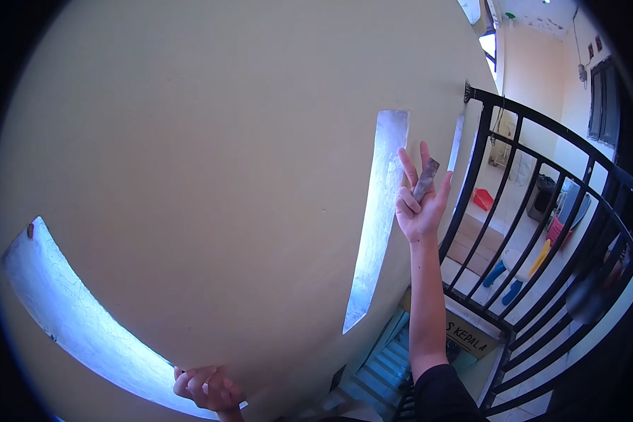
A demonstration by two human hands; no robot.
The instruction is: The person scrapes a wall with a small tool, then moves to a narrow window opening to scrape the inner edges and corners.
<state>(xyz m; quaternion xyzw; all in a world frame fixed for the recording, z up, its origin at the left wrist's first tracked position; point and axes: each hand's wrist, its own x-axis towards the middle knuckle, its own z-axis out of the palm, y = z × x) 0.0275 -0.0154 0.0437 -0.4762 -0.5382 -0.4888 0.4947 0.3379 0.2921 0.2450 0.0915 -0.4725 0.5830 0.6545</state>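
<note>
My right hand (419, 207) is raised against the yellow wall (211, 155), fingers spread. It pinches a small grey stick-like tool (426, 178) between fingers and thumb. The hand is just right of a tall narrow frosted glass strip (377, 218) set in the wall. My left hand (207, 388) is low at the bottom edge, fingers curled into a fist. It rests against the wall at the lower end of a second, curved-looking glass strip (77, 316). Nothing shows inside the left fist.
A black metal railing (534, 204) runs along the right, close to my right arm. Below it are stairs (381, 367), a cardboard box with lettering (471, 342), a red bin (482, 199) and plastic toys (520, 271) on a tiled floor.
</note>
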